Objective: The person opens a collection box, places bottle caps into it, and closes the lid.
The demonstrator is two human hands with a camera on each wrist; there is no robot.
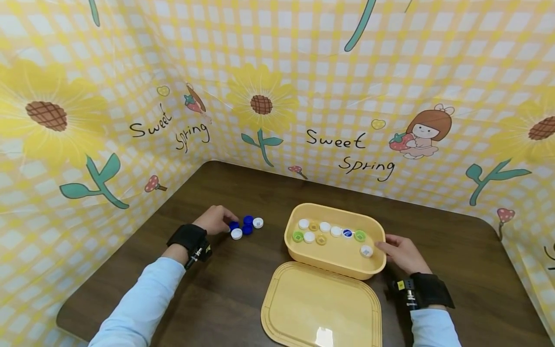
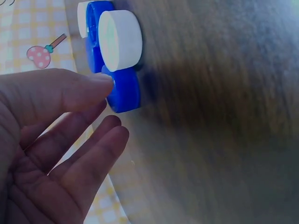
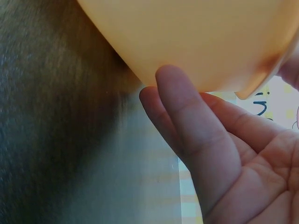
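Observation:
My left hand [image 1: 213, 220] pinches a blue bottle cap [image 2: 124, 91] at the near end of a small cluster, its thumb against the cap in the left wrist view. Beside it are a white cap [image 1: 236, 233], another blue cap [image 1: 247, 230], a farther blue cap [image 1: 248, 220] and a white cap [image 1: 257, 222]. My right hand [image 1: 405, 253] holds the right end of a yellow plastic box [image 1: 329, 261], thumb over the rim and fingers against the outer wall [image 3: 196, 42]. Inside the box lie several white, green and amber caps and a blue-printed cap [image 1: 347, 233].
A yellow lid [image 1: 321, 303] lies flat on the dark wooden table [image 1: 217, 294], just in front of the box. Checked cloth [image 1: 329, 96] with printed flowers hangs behind the table and along its sides.

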